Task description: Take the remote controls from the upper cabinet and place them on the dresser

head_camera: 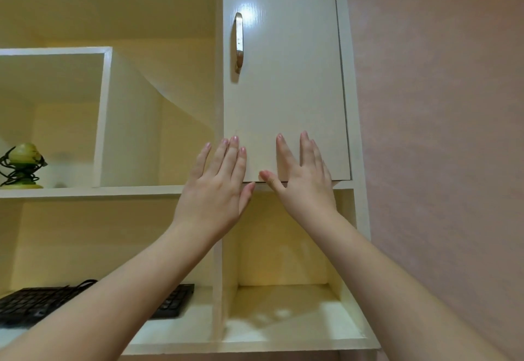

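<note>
**Both hands raised flat before the closed cabinet door**

Far left, on the middle shelf (90, 191) near its left end: a green ornament (24, 166) wrapped in dark wire, standing upright. Below it, along the front-left of the lower shelf (195, 329): a black keyboard (34, 301), partly hidden behind the left forearm. Toward the centre: left hand (217, 190), released, fingers straight and close together, fingertips overlapping the lower left corner of the cabinet door (286, 77), palm empty. Just beside it: right hand (304, 182), likewise loose and empty, fingers spread over the door's bottom edge, thumb pointing toward the left hand's thumb without meeting it. Actual touch on the door: cannot tell. Higher up, near the door's left edge: a vertical metal handle (239, 43). Door shut; remote controls nowhere visible. Far right: plain pink wall (439, 133).
</note>
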`<state>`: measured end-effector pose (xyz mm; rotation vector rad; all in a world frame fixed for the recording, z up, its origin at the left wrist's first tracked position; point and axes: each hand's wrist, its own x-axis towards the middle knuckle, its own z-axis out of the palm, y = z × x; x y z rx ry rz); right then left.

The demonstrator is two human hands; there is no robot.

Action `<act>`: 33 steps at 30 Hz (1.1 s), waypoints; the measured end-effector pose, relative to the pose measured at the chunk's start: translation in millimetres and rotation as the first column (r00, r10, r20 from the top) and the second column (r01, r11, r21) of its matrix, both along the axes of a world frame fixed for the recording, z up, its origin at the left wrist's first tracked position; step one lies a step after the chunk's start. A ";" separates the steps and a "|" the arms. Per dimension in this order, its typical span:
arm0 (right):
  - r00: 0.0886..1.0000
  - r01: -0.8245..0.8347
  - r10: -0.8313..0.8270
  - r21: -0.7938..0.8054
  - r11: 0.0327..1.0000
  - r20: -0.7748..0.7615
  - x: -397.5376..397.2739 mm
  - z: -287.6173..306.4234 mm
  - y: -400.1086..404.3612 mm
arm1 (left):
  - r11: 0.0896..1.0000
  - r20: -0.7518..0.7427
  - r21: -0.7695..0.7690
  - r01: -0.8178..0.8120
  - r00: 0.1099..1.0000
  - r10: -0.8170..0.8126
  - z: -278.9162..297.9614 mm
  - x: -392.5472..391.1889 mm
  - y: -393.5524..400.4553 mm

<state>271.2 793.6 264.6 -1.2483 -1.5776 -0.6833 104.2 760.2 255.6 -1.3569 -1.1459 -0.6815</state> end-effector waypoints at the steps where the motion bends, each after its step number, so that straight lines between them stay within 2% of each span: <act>1: 1.000 0.018 -0.018 0.003 1.000 0.007 -0.8 0.9 1.5 | 1.000 0.005 -0.009 -0.002 1.000 0.003 -0.4 -0.8 3.5; 8: 0.972 0.197 -0.197 0.013 0.980 0.131 -4.4 4.9 17.4 | 0.989 0.031 -0.141 0.046 0.999 -0.042 7.2 -7.3 41.1; 12: 0.955 0.245 -0.257 0.101 0.964 0.145 -2.9 2.8 24.9 | 0.986 0.031 -0.142 0.085 0.996 -0.081 6.8 -9.6 52.4; 17: 0.946 0.275 -0.283 0.073 0.959 0.157 -2.9 4.3 23.2 | 0.982 0.061 -0.114 0.149 0.988 -0.143 2.6 -7.7 57.9; 25: 0.976 0.117 -0.080 -0.179 0.977 0.203 14.8 9.6 -4.2 | 0.924 0.078 -0.350 0.155 0.988 -0.136 16.0 -21.6 42.4; 29: 0.972 0.102 -0.037 -0.274 0.956 0.232 21.4 8.9 -25.1 | 0.905 0.093 -0.385 0.180 0.983 -0.156 17.7 -27.5 21.1; 33: 0.973 0.077 -0.010 -0.285 0.955 0.229 24.5 -7.9 -48.0 | 0.869 0.162 -0.414 0.269 0.962 -0.220 14.7 -24.6 0.7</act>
